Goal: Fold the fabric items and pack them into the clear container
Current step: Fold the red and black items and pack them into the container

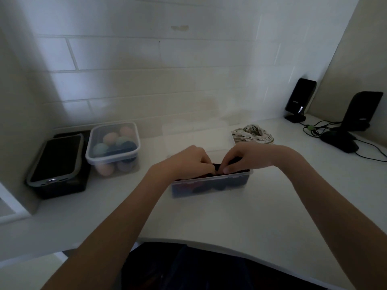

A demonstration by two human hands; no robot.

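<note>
Packing looks to be the step in hand: the left hand and right hand pinch a dark fabric at the clear container on the counter. Next, I'd guess, the striped cloth beyond needs folding.

We saw a dim, soft, slightly blurred view; lines bowed outward away from the clear container.

Dark fabric; cream striped cloth; pastel balls.
</note>
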